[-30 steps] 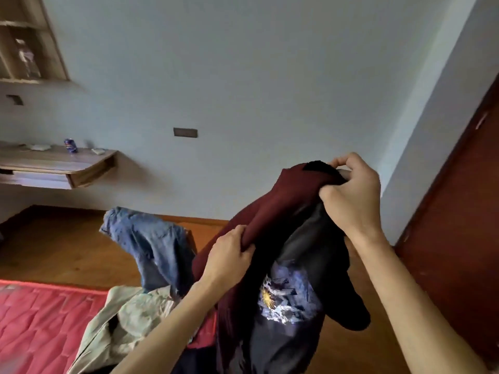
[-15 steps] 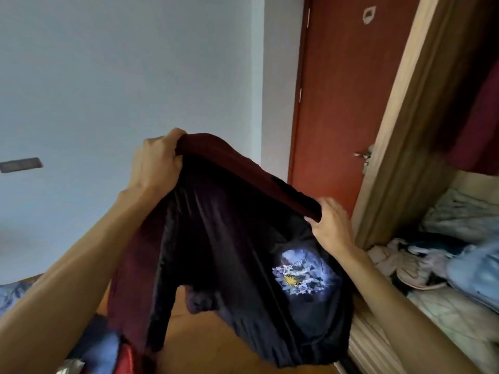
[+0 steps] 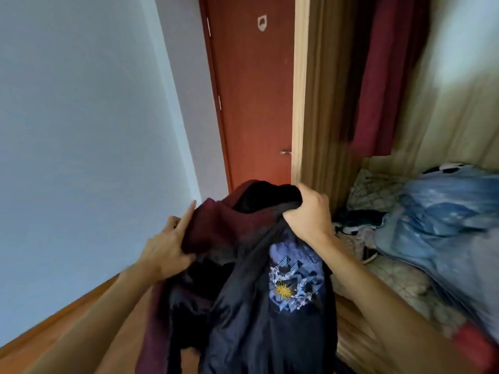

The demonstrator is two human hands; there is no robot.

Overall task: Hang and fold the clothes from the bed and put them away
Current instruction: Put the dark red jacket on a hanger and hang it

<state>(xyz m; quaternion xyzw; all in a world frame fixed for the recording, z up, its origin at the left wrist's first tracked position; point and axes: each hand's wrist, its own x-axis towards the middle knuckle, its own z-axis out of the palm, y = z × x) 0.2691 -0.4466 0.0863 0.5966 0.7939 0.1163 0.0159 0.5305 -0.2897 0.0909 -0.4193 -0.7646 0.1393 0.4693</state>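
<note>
I hold a bundle of clothes in front of me: a maroon garment (image 3: 216,228) on the left and a dark navy shirt (image 3: 259,319) with a blue, white and yellow print hanging below. My right hand (image 3: 307,214) grips the black top edge of the bundle in a fist. My left hand (image 3: 167,249) lies against the maroon cloth, index finger stretched up along it, thumb pressed into the fabric.
An open wooden wardrobe (image 3: 318,103) stands at the right, with a dark red garment (image 3: 383,76) hanging inside and a pile of blue and pale clothes (image 3: 437,217) on its floor. A red-brown door (image 3: 251,98) is behind the bundle. A pale wall is left, wooden floor below.
The view has swung right from the bed to the wardrobe. The spread-out garment is now bunched together, my hands closer, the right one gripping the top.
</note>
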